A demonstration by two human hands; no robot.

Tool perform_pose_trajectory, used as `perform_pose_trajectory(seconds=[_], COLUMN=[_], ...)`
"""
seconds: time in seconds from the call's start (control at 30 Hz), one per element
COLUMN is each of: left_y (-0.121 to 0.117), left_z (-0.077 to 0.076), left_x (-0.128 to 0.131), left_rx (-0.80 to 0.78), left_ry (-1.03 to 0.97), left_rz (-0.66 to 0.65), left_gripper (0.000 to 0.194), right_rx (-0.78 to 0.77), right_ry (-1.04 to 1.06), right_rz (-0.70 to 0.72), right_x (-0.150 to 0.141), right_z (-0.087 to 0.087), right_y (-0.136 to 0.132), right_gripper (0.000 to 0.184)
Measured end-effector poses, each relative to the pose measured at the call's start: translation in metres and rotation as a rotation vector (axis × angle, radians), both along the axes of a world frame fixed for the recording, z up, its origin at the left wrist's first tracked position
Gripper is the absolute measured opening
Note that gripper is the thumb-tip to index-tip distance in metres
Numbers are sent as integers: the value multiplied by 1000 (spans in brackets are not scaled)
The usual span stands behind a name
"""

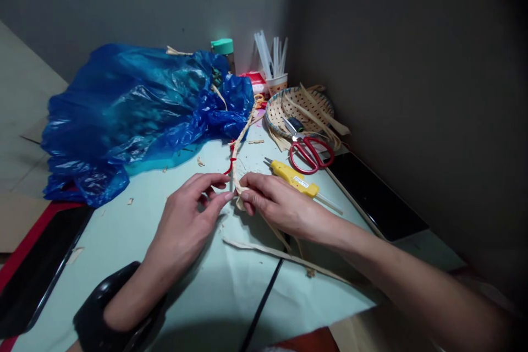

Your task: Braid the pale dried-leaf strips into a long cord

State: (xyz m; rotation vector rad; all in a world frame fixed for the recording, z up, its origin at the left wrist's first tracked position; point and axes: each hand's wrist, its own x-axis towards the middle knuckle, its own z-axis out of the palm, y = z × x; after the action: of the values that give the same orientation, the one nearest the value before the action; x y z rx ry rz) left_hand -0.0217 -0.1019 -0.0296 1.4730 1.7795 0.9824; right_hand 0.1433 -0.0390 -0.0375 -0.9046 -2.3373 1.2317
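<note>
A braid of pale, dried plant strips (pixel 238 157) runs from the back of the table toward me, with a red tie around it. My right hand (pixel 274 201) pinches its near end between thumb and fingers, and loose strips trail below. At the braid's left side is my left hand (pixel 187 212), its fingers curved and a gap showing between thumb and index fingertips. Whether the thumb touches the braid I cannot tell. A long loose strip (pixel 284 256) lies on the table nearest me.
A large blue plastic bag (pixel 136 115) fills the back left. On the right are a yellow glue gun (pixel 292 177), red-handled scissors (pixel 309 154), a woven basket (pixel 274 115) with strips, and a dark tablet-like slab (pixel 377 195). Behind stands a cup of glue sticks (pixel 277 83).
</note>
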Motion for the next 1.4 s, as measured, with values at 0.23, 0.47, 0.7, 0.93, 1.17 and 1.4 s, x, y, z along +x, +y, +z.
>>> perform_pose_trajectory(seconds=[0.23, 0.47, 0.7, 0.93, 1.17, 1.4], left_y=[-1, -2, 2, 3, -3, -14], left_z=[-3, -7, -15, -12, -3, 12], left_x=[0, 4, 3, -2, -6, -11], left_rx=[-34, -183, -205, -143, 71, -63], left_ry=[-56, -244, -350, -156, 442, 549], left_rz=[-4, -116, -128, -151, -107, -309], left_gripper=[20, 29, 22, 11, 13, 21], right_rx=[-36, -31, -143, -97, -131, -154], right_ry=[45, -5, -35, -69, -56, -42], right_rz=[17, -22, 71, 47, 18, 5], right_x=[-1, -1, 2, 2, 1, 0], right_z=[0, -6, -3, 6, 6, 4], right_y=[-1, -1, 4, 1, 3, 2], right_gripper=[21, 11, 19, 22, 25, 22])
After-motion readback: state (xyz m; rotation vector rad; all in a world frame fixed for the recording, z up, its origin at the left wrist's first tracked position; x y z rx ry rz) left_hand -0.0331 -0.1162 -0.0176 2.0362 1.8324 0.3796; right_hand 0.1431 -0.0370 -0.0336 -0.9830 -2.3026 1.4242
